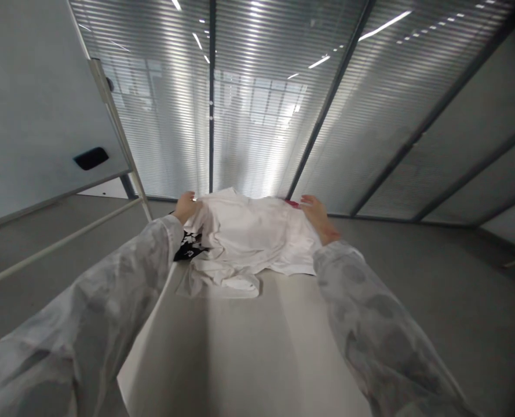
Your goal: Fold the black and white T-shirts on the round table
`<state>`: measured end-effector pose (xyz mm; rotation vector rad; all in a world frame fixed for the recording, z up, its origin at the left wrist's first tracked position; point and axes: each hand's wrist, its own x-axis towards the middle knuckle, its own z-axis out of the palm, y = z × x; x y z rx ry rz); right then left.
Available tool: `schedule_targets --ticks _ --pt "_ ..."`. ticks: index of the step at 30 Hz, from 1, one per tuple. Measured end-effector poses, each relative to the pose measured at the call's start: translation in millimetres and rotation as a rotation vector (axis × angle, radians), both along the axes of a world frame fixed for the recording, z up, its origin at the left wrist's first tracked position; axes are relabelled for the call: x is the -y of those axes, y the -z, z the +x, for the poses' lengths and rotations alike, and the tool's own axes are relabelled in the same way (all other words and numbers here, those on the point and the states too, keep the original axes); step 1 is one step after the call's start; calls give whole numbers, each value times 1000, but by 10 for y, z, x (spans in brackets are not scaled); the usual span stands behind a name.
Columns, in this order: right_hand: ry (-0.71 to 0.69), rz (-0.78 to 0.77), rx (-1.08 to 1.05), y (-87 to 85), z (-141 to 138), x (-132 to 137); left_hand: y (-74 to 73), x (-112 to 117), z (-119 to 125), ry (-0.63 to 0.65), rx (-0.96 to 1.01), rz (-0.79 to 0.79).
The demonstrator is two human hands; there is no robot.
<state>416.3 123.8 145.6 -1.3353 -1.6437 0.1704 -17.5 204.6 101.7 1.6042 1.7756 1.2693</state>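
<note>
A crumpled white shirt [252,229] is spread across the far end of the table, between my two hands. My left hand [187,207] is closed on its upper left edge, the fingertips partly hidden by cloth. At the upper right edge, my right hand [319,219] pinches the fabric. What looks like a sleeve [240,282] lies loosely folded toward me on the tabletop. Black-and-white patterned cloth [190,246] shows under the shirt beside my left wrist. A small bit of red material [292,204] peeks out near my right fingers.
The pale table [248,347] stretches from me toward a glass wall with blinds [257,116]. On the left stands a whiteboard [35,104] on a metal frame [66,240], with a black eraser-like object [91,158] on it. Grey floor [413,272] lies to the right.
</note>
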Motion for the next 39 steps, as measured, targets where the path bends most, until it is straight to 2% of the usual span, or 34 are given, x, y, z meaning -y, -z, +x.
schedule_targets --ticks 3,5,7,10,13,15,18,21,23,27,28,30,33,35,37,39 --pt "25 -17 82 257 -92 3 171 73 154 128 -133 114" --pt "31 -24 235 453 -123 65 269 230 149 348 -326 232" --pt "-13 -13 418 627 -150 188 325 459 94 631 -521 321" --pt "-190 24 593 800 -213 495 331 890 -1 936 -666 361" --pt "-406 73 678 891 -323 887 329 1301 -54 1102 -719 408" --pt "-549 97 728 938 -419 1121 363 1493 -67 1204 -737 440" --pt "-628 72 784 1015 -559 1340 453 1625 -84 1240 -759 442" --pt "-521 30 797 1092 -652 1397 515 1663 -103 1186 -706 406" --pt "-429 20 805 1126 -688 1386 507 1711 -89 1141 -627 370" --pt "-326 37 789 1107 -744 1355 355 1974 86 1033 -379 244" --pt "-324 44 780 1083 -752 1354 296 2069 159 1032 -300 202" --pt "-304 53 747 1019 -733 1362 173 2268 314 1110 -173 128" --pt "-187 73 639 924 -555 1370 42 2496 480 1322 -130 75" --pt "-78 91 557 894 -324 1363 39 2541 490 1397 -184 119" --pt "30 73 507 897 -54 1364 115 2488 412 1371 -268 196" --pt "121 27 476 926 166 1411 249 2375 282 1260 -361 247"
